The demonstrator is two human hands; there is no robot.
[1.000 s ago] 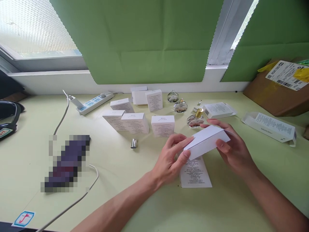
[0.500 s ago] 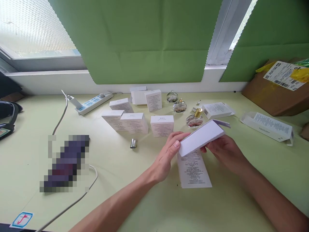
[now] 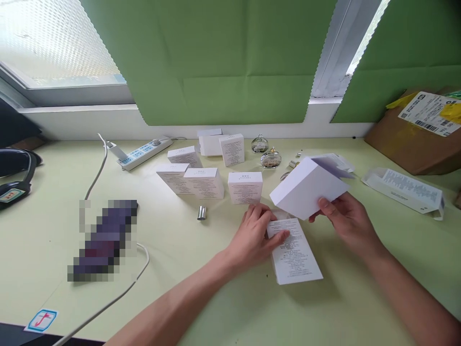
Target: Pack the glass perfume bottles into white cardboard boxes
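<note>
My right hand [image 3: 347, 218] grips a plain white folded cardboard piece [image 3: 306, 187], thumb on its face, raised above the table. A flap sticks out from its far right side. My left hand [image 3: 257, 235] is closed on the far left end of a white printed box [image 3: 297, 254], its thumb lying across the text. That box is close to the table and tilted slightly. Behind the cardboard piece, one perfume bottle [image 3: 284, 176] is mostly hidden. Two more glass perfume bottles, a rear one [image 3: 260, 144] and a nearer one [image 3: 271, 158], stand to its left.
Several white printed boxes [image 3: 245, 187] stand left of centre, near a silver cap [image 3: 201, 213]. At right lie an opened carton [image 3: 403, 192] and a brown parcel [image 3: 414, 134]. A power strip [image 3: 146, 154], a blurred dark object [image 3: 104, 242] and a white cable [image 3: 118, 295] occupy the left.
My left hand has left the cardboard piece and come down onto the printed box, which now sits slightly tilted. My right hand has turned the cardboard piece, showing its broad face.
</note>
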